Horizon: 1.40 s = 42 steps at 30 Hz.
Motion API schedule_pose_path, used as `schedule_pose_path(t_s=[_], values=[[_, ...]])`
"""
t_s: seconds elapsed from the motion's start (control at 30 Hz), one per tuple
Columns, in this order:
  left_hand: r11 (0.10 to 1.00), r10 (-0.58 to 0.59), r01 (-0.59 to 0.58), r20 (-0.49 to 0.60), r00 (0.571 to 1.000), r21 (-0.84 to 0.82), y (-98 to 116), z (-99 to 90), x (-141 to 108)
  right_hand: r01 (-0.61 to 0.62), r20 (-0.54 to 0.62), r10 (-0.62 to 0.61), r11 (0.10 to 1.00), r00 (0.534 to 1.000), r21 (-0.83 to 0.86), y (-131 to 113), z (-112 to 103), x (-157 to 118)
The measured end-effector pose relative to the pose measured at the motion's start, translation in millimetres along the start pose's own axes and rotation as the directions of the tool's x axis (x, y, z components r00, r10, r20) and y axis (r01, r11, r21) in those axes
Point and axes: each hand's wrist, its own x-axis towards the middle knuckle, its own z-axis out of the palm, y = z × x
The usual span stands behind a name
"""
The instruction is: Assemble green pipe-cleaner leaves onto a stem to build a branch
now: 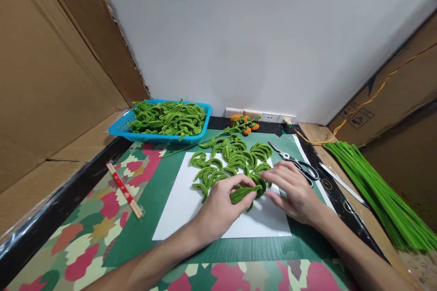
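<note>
My left hand [225, 204] is closed around a leaf shape made of bent green pipe cleaner [241, 194], pinched between thumb and fingers. Its tip points right, toward my right hand [290, 188]. That hand hovers at the right side of the pile, fingers apart from the thumb, with nothing visible between them. Many more curved green pipe-cleaner pieces [235, 159] lie heaped on a white sheet of paper [180, 218], just beyond both hands. Some pieces behind my fingers are partly hidden.
A blue basket [160, 137] full of green pieces stands back left. Beside it lies a stem with orange flowers [245, 120]. Scissors [297, 163] rest right of the paper, with long green pipe cleaners [378, 195] farther right. Wrapped chopsticks [124, 189] lie left, on patterned paper.
</note>
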Motion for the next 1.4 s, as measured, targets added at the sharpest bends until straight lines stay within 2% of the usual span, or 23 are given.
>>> schedule_pose_path(t_s=[0.1,0.23,0.4,0.47,0.53,0.63,0.73,0.8,0.87,0.93,1.13,1.2,1.27,1.33,1.4], values=[[0.999,0.031,-0.032,0.025,0.999,0.03,2.1,0.3,-0.8,0.069,0.026,-0.069,0.998,0.997,0.014,-9.6,2.6,3.9],[0.998,0.041,-0.044,0.066,0.997,0.038,5.9,1.4,-2.0,0.039,-0.007,-0.039,0.998,0.999,0.045,-13.3,5.4,2.8],[0.998,0.049,-0.05,0.065,0.997,0.022,8.4,1.0,-3.2,0.015,-0.04,-0.011,0.995,0.999,0.099,-15.8,9.2,-0.9],[1.0,0.015,-0.014,0.074,0.997,-0.015,7.8,0.5,-3.7,-0.003,-0.067,0.011,0.993,0.998,0.12,-17.6,11.2,-1.2],[0.992,-0.059,0.071,0.107,0.992,-0.103,6.5,0.3,-3.6,-0.045,-0.122,0.064,0.987,0.991,0.153,-19.1,11.9,-1.1],[0.949,-0.129,0.172,0.173,0.976,-0.265,3.8,0.7,-2.0,-0.168,-0.204,0.219,0.956,0.954,0.241,-19.9,9.7,-1.0],[0.909,-0.134,0.204,0.207,0.969,-0.363,1.2,1.5,-0.1,-0.332,-0.185,0.437,0.846,0.88,0.418,-20.6,7.0,-0.9],[0.891,-0.14,0.227,0.238,0.961,-0.394,-0.1,1.9,0.2,-0.419,-0.076,0.558,0.7,0.827,0.579,-22.3,7.4,-0.6],[0.878,-0.144,0.254,0.283,0.948,-0.406,-0.9,2.3,-0.3,-0.474,0.081,0.604,0.529,0.793,0.704,-25.2,9.9,0.0],[0.864,-0.151,0.291,0.339,0.929,-0.411,-1.3,2.9,-1.2,-0.508,0.185,0.603,0.424,0.776,0.749,-28.9,13.3,0.7],[0.81,-0.172,0.398,0.474,0.864,-0.431,-0.2,6.9,-3.7,-0.546,0.242,0.604,0.389,0.759,0.742,-36.6,14.8,3.9],[0.788,-0.17,0.427,0.51,0.843,-0.443,0.3,8.7,-4.2,-0.529,0.216,0.589,0.431,0.778,0.731,-37.2,13.1,3.7],[0.77,-0.179,0.453,0.53,0.829,-0.45,0.4,10.9,-4.8,-0.456,0.078,0.543,0.61,0.836,0.647,-37.1,12.6,2.1],[0.752,-0.185,0.469,0.536,0.824,-0.462,-0.5,13.6,-5.6,-0.3,-0.12,0.402,0.822,0.908,0.484,-37.1,13.4,-0.1],[0.736,-0.177,0.473,0.536,0.825,-0.485,-2.2,16.7,-6.9,-0.164,-0.238,0.254,0.925,0.937,0.342,-37.9,14.0,-1.0]])
